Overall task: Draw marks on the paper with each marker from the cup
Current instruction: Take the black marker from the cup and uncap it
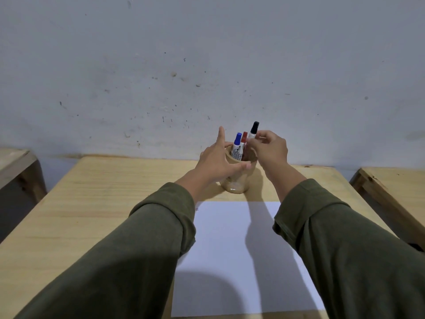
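Note:
A clear cup [238, 180] stands on the wooden table beyond a white sheet of paper [232, 256]. In the cup are a blue-capped marker [236, 143] and a red-capped marker [243, 140]. My right hand [270, 149] pinches a black-capped marker [254, 130], which is raised higher than the other two above the cup's rim. My left hand [217, 162] wraps the cup's left side, thumb across its front and fingers spread. Small dark marks [196, 209] show at the paper's far left corner.
The wooden table [96, 203] ends against a grey, speckled wall. Other wooden tables stand at the left [16, 166] and right [395, 187], each across a gap. Both of my sleeves are olive green.

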